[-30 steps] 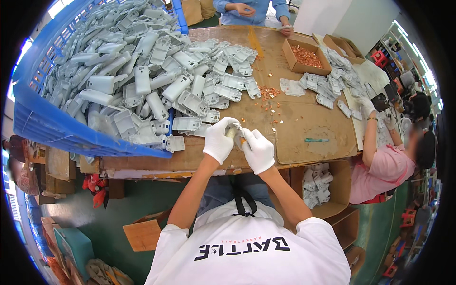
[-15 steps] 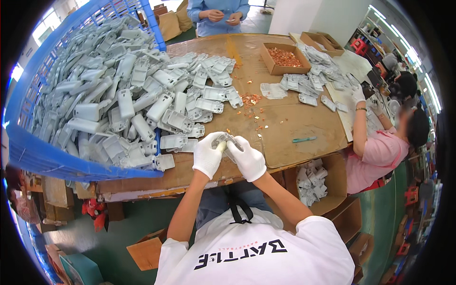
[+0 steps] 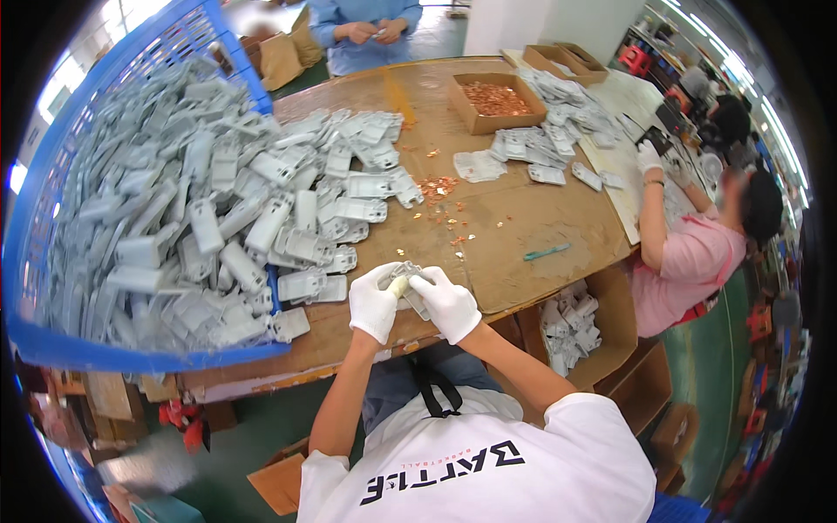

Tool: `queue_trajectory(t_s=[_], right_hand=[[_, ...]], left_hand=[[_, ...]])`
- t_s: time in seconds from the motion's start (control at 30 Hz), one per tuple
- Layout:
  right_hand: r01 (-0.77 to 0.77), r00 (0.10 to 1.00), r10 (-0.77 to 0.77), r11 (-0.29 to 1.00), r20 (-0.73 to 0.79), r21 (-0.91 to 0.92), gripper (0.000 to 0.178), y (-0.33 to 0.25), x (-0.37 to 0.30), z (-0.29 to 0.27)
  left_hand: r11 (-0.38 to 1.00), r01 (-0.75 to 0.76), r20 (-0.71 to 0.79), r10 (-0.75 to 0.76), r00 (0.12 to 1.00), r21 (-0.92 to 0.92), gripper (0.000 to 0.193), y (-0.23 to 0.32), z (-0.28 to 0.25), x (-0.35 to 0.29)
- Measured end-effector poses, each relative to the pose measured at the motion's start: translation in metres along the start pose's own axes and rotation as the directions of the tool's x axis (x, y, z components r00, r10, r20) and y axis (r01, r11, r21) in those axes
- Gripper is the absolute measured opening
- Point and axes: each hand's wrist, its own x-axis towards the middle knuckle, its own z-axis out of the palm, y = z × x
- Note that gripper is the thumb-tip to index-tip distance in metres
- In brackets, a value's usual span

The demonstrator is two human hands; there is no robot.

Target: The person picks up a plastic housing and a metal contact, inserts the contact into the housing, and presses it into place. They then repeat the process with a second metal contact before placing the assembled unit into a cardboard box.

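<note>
Both my hands wear white gloves and meet over the table's near edge. Between them is a light grey plastic casing (image 3: pixel 417 301), partly covered by the fingers. My left hand (image 3: pixel 375 302) grips its left side, with a pale yellowish covering on a fingertip. My right hand (image 3: pixel 446 305) pinches the casing from the other side, fingers pressed near its top end. To the left, loose casings (image 3: pixel 301 285) of the same grey kind spill from a heaped blue crate (image 3: pixel 157 356). Small copper-coloured pieces (image 3: pixel 436 187) lie scattered beyond my hands.
A cardboard box (image 3: pixel 475 120) of copper-coloured pieces stands at the far right, near more casings (image 3: pixel 547 174). A teal pen-like tool (image 3: pixel 547 253) lies on the cardboard tabletop (image 3: pixel 514 279). Below the edge, an open box (image 3: pixel 615 336) holds casings. Co-workers in pink (image 3: pixel 680 270) and blue (image 3: pixel 366 44) are nearby.
The view has shifted, so the table scene sits further left. My hands stay together on the casing, which has tilted slightly, and the fingers have moved a little.
</note>
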Motion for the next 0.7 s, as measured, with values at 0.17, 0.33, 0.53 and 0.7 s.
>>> queue_trajectory(t_s=[0.17, 0.33, 0.53, 0.7], right_hand=[[-0.002, 1.0, 0.002, 0.989, 0.0, 0.145, 0.026, 0.024, 0.026, -0.009], [-0.516, 0.815, 0.557, 0.823, -0.162, 0.237, 0.008, 0.183, 0.117, -0.082], [-0.425, 0.897, 0.232, 0.689, -0.377, -0.587, 0.014, 0.277, 0.174, -0.135], [0.195, 0.979, -0.2, 0.975, -0.041, -0.105, 0.015, 0.168, 0.119, -0.053]], left_hand=[[0.985, 0.01, 0.046, -0.002, 0.999, -0.175, 0.034, 0.016, -0.003, 0.006], [0.51, -0.372, 0.031, 0.557, 0.83, 0.775, 0.045, 0.025, -0.021, 0.048], [-0.016, -0.143, 0.134, 0.464, 0.875, 0.99, 0.038, 0.008, -0.044, 0.108], [-0.018, -0.163, 0.149, 0.513, 0.845, 0.986, 0.015, 0.001, -0.052, 0.117]])
